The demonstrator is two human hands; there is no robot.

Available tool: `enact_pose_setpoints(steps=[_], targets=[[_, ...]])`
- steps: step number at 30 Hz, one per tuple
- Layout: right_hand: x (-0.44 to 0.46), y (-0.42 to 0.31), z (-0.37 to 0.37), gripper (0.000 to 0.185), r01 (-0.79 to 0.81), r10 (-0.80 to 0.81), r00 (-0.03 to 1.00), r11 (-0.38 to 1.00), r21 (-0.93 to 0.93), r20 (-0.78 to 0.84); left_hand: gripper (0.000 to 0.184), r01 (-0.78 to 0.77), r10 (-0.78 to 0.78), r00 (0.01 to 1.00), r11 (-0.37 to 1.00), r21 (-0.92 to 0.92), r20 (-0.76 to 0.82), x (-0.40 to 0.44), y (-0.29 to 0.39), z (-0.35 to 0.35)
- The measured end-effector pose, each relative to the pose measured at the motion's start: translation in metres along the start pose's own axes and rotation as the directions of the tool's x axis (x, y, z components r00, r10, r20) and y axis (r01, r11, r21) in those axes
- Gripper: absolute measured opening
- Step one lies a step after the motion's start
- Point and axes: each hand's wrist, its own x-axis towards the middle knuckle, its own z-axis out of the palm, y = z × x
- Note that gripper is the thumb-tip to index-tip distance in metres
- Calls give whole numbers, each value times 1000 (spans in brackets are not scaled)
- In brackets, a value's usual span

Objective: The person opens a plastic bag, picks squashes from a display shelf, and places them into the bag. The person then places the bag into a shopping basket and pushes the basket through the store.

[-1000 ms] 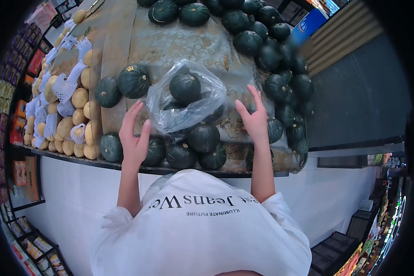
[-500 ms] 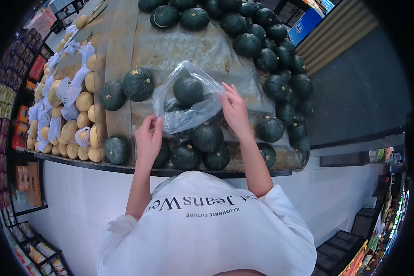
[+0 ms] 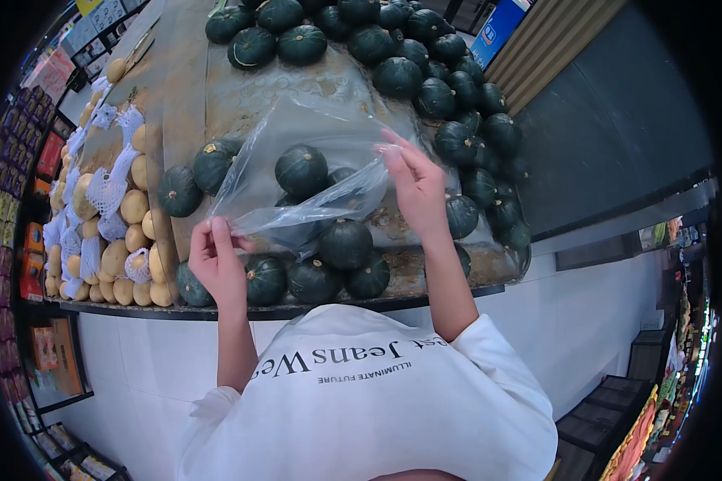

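Note:
A clear plastic bag is stretched wide between my two hands over the pumpkins on the stand. My left hand pinches its near left corner, just above the front edge. On the other side, my right hand grips the bag's right edge between thumb and fingers. A dark green pumpkin shows within the bag's outline; whether it lies inside or beneath the film I cannot tell. Just below the bag sits another green pumpkin, with more pumpkins around it.
Dark green pumpkins are heaped along the far and right sides of the stand. Left of a clear divider lie yellow melons, some in white foam nets. Packaged goods fill shelves at far left.
My left hand has moved left and nearer to me, pulling the bag's opening wider. My right hand has shifted slightly on its edge. The whole view has swung a little.

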Motion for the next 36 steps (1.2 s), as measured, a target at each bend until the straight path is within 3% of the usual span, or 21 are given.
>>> enact_pose_setpoints(steps=[1, 4, 5, 9, 10, 12, 14, 16, 18, 19, 22, 24, 25, 26, 28, 29, 30, 32, 34, 36], targets=[[-2, 7, 0, 29, -19, 17, 1000, 996, 84, 22, 19, -16, 15, 999, 1000, -12, -36, -3, -1, 1], [-8, 13, -6, 37, 51, -53, 998, 997, 62, 32, 15, -156, 151, 978, 987, -26, -144, -13, -8, 3], [-11, 12, -7, 39, 44, -44, 999, 990, 133, -2, 15, -217, 208, 964, 975, -38, -167, -19, -10, 6], [-27, 14, -6, 46, 5, 46, 993, 910, 414, -112, 21, -630, 624, 775, 775, -52, -98, -36, -24, 23], [-33, 18, -3, 47, -8, 80, 989, 875, 483, -128, 31, -696, 695, 717, 718, -5, -48, -39, -27, 28], [-55, 30, 5, 50, -110, 193, 977, 807, 580, -84, 31, -770, 767, 632, 638, -21, 110, -47, -29, 42], [-78, 39, 14, 54, -210, 293, 956, 703, 679, -8, 34, -746, 717, 600, 661, -77, 355, -60, -28, 58], [-98, 43, 18, 58, -311, 366, 924, 558, 770, 108, 39, -756, 712, 460, 628, -188, 530, -68, -30, 87], [-109, 41, 14, 60, -376, 368, 886, 213, 902, 282, 46, -760, 638, 287, 606, -235, 715, -74, -32, 118], [-109, 40, 12, 61, -398, 342, 866, 27, 917, 365, 47, -746, 589, 256, 624, -230, 767, -73, -30, 128], [-79, 28, -32, 62, -360, 334, 869, -81, 930, 365, 53, -725, 439, 137, 656, -212, 888, -63, -31, 150], [-67, 15, -76, 63, -145, 367, 915, -93, 985, 169, 55, -707, 368, 176, 693, -143, 913, -65, -39, 167], [-67, 6, -98, 63, -4, 367, 930, 58, 998, -18, 58, -684, 347, 207, 720, -119, 915, -70, -44, 177], [-71, -1, -120, 64, 136, 341, 918, 207, 969, -202, 57, -584, 301, 218, 803, -123, 928, -77, -47, 186], [-80, -7, -152, 64, 366, 226, 811, 524, 769, -540, 56, -113, 208, 305, 977, -182, 929, -96, -53, 203], [-82, -6, -159, 64, 421, 168, 717, 669, 613, -677, 54, 43, 200, 328, 973, -226, 923, -103, -55, 214], [-85, 1, -162, 66, 418, 63, 696, 774, 475, -716, 55, 325, 51, 326, 932, -162, 944, -112, -54, 226], [-98, 27, -166, 70, 382, -150, 665, 910, 160, -732, 56, 784, -237, 188, 620, -1, 953, -136, -44, 250], [-113, 64, -164, 69, 272, -301, 721, 951, -144, -625, 57, 948, -255, -82, 278, 154, 963, -151, -33, 274], [-136, 101, -161, 69, 119, -283, 797, 940, -320, -534, 57, 888, -295, 6, 440, 130, 955, -164, -38, 291]])
